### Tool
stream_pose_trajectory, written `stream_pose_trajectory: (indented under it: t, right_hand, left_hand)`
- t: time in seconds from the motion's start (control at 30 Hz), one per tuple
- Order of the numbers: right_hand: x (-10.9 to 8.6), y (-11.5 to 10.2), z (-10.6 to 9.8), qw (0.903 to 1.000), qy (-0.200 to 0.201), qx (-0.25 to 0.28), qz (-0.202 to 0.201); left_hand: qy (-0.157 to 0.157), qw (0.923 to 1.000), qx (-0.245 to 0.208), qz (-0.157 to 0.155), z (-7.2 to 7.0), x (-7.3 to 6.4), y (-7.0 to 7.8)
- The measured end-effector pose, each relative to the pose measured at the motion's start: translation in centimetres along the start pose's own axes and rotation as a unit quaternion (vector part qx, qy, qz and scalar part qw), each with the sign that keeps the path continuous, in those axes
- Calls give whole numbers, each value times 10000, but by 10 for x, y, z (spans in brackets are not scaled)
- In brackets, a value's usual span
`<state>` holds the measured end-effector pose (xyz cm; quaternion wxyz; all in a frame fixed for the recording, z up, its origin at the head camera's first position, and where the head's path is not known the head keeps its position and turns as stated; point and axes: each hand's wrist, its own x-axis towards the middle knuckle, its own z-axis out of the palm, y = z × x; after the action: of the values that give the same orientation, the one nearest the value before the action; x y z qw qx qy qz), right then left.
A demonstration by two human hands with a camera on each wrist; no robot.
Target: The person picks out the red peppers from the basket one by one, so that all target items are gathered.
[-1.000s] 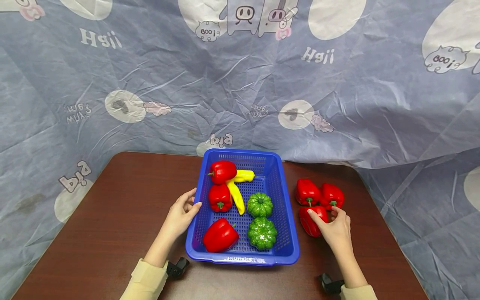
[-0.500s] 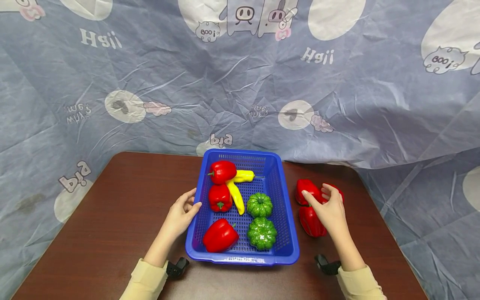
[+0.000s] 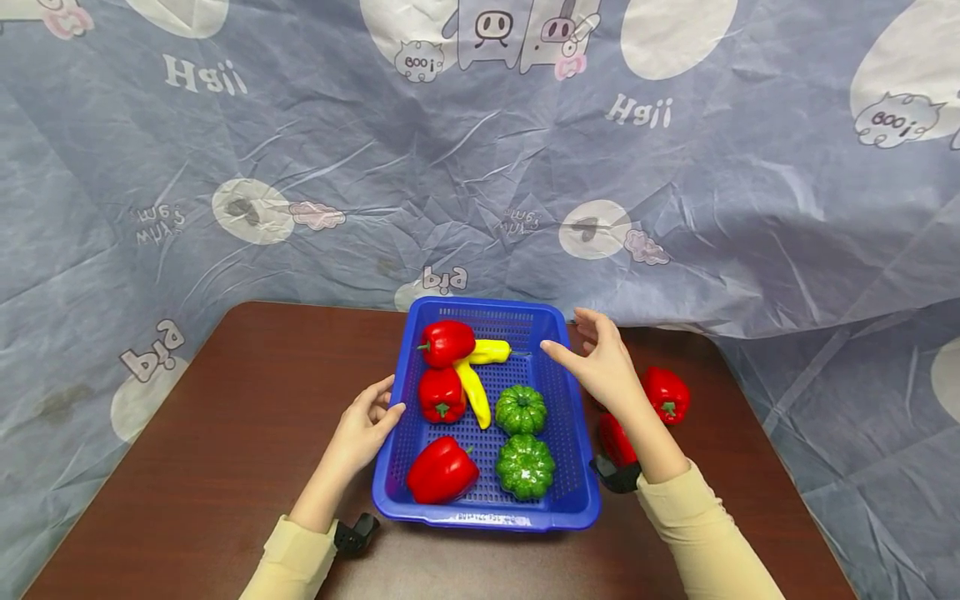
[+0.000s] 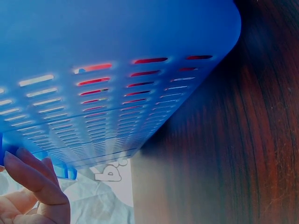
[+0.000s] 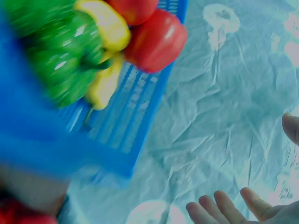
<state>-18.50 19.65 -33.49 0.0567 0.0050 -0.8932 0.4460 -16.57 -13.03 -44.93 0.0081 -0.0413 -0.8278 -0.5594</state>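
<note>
While left fingers (image 3: 375, 390) grip the slotted, glossy blue basket (image 3: 423, 510), right fingers (image 3: 595, 321) spread wide, holding nothing.

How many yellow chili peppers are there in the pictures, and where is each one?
2. Both lie in the blue basket: one yellow chili pepper points toward its right side, the other toward its near end. A red bell pepper may hide part of the first.

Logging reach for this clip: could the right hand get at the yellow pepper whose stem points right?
Probably yes: the right hand looks empty, fingers apart, near the basket; nothing covers the stem end of that yellow pepper, though a red pepper crowds the other end.
</note>
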Motion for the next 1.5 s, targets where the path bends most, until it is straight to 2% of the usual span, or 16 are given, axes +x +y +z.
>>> stream_pose_trajectory:
  t: [0.23,0.53,0.67,0.93,1.1,1.5]
  right_hand:
    - [20,-20,29,9991,-350,164,-196]
    - [40,-21,70,9951,-815,522,-183]
    - [48,-19,88,9948,-882,430,-272]
    - [60,-13,114,9918,-1204,-112,-410]
    - [64,-10,125,9897,-1294,-378,-472]
    - [73,-5,143,9851,-1495,-567,-628]
  left_hand:
    - [-47,10000,-16,4,1,1,0]
    - [-33,10000,42,-65,0,2,-2]
    - [-40,9999,61,-91,-2,2,-1]
    - [8,10000,33,35,-1,2,-1]
    - [22,10000,-19,91,1,2,-2]
    - [40,9999,-102,98,2,1,-2]
